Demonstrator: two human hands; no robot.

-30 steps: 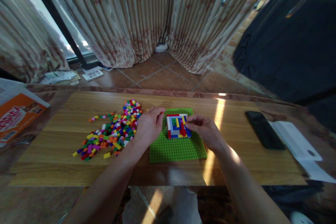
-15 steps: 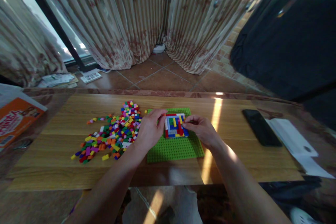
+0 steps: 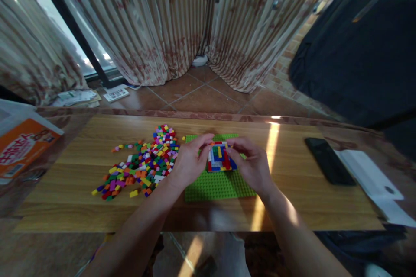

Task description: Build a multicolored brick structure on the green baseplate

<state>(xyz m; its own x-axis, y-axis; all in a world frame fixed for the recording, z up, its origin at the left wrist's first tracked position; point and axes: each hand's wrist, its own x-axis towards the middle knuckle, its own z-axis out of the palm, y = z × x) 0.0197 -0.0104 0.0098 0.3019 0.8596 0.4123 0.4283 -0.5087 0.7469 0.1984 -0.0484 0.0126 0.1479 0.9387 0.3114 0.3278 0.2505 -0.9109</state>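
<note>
A green studded baseplate [image 3: 209, 188] lies on the wooden table. On its upper part sits a low square of building bricks [image 3: 218, 164] in white, blue, red, yellow and grey. My left hand [image 3: 191, 160] is at the square's upper left, thumb and index finger pinched at a small orange brick [image 3: 212, 143]. My right hand [image 3: 251, 164] reaches over the square's right side, thumb and fingertips closed together at its upper right corner. Whatever those right fingertips hold is hidden. A heap of loose coloured bricks [image 3: 149, 162] spreads left of the baseplate.
On the table's right side lie a black phone [image 3: 329, 161] and a white paper box piece [image 3: 368, 175]. An orange and white package [image 3: 26, 143] stands at the left edge. Beyond the wooden table [image 3: 74, 212] hang striped curtains [image 3: 175, 30].
My right hand has moved in further over the brick square's right side, covering more of it. My left hand keeps its pinch near the upper left corner. The whole view has shifted slightly.
</note>
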